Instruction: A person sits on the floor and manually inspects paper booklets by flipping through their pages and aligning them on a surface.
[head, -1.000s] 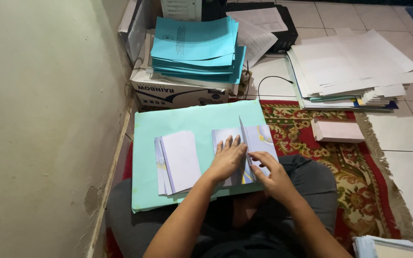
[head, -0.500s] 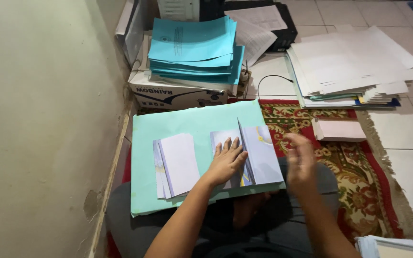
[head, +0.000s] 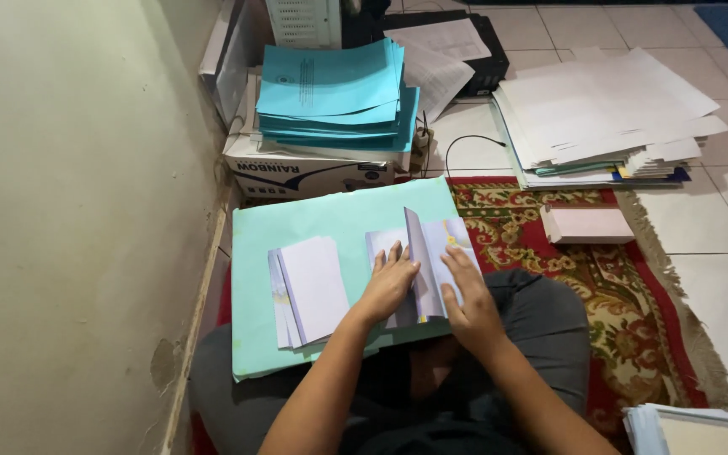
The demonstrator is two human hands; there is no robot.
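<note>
The left hand (head: 389, 282) lies flat with open fingers, pinning the booklet (head: 423, 265) near the green folder's (head: 330, 223) right edge. The right hand (head: 469, 303) presses its upright page.

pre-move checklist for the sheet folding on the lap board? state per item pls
1. Left hand flat on the sheet stack: ok.
2. Right hand on the right half: ok.
3. Middle flap stands up, not pressed down: not ok.
4. Finished pile apart from both hands: ok.
5. Teal board level on the lap: cannot tell.
6. Edges of the sheets aligned: cannot tell.
</note>
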